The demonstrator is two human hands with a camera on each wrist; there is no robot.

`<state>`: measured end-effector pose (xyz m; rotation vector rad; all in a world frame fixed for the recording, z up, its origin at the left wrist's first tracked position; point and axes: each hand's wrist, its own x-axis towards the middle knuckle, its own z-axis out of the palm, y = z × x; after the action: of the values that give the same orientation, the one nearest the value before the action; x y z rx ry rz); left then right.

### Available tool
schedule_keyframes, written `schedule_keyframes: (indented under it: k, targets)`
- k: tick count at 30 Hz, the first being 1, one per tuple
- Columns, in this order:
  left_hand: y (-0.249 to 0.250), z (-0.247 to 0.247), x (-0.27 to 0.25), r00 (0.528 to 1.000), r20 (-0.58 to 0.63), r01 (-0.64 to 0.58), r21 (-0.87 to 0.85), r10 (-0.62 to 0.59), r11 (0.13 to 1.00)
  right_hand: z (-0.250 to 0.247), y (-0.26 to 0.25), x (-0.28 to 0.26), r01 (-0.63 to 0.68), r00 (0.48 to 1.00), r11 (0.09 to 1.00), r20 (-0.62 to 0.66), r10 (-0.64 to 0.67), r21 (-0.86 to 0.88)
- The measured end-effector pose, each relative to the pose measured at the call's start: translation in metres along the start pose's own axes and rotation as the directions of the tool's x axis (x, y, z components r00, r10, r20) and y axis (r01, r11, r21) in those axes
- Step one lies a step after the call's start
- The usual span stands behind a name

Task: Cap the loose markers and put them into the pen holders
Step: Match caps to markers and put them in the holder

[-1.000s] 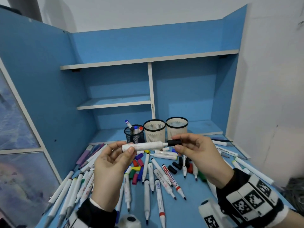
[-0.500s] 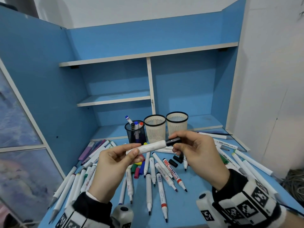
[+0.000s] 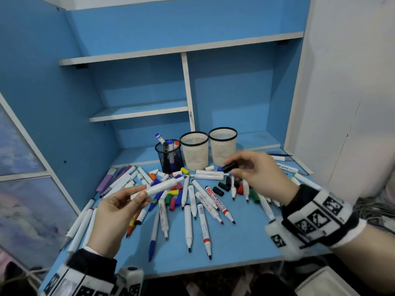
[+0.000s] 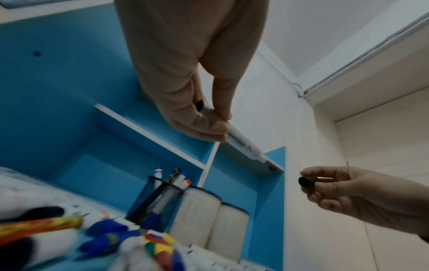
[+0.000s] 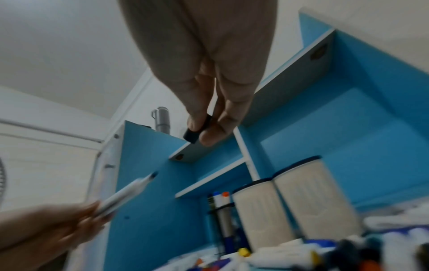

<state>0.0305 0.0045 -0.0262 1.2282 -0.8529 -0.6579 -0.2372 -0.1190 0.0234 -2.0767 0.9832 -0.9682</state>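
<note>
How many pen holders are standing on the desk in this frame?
3, in a row at the back of the desk: black mesh holder on the left with markers in it, beige holder in the middle, second beige holder on the right.

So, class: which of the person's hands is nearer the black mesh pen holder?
Left. The left hand is below-left of the black mesh pen holder; the right hand lies farther right, beyond both beige holders.

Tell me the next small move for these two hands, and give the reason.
Probably bring the black cap in the right hand across to the bare tip of the white marker that the left hand grips, and press it on. Cap and tip are apart, the cap's open end faces the marker, and the beige holders await capped pens.
</note>
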Motion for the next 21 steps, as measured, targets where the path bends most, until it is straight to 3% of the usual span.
schedule_keyframes:
  k: [4,7,14,21]
  targets:
    - [-0.021,-0.023,-0.005,0.994,-0.111,0.018,0.021,-0.016,1.000,-0.024,0.024,0.020,-0.080,0.991,0.935,0.071,0.111,-0.347]
    - [-0.036,-0.030,-0.010,0.985,-0.170,0.025,0.053,-0.015,0.998,-0.028,0.040,0.033,-0.091,0.964,0.864,0.173,0.201,-0.495]
    - [-0.059,-0.026,-0.014,0.956,-0.293,0.007,0.088,0.019,0.996,0.007,0.046,0.047,0.053,0.863,0.794,0.428,0.268,-0.605]
    - [-0.070,-0.025,-0.015,0.936,-0.350,-0.011,0.065,0.033,0.998,0.041,0.039,0.079,0.109,0.865,0.802,0.453,0.214,-0.587]
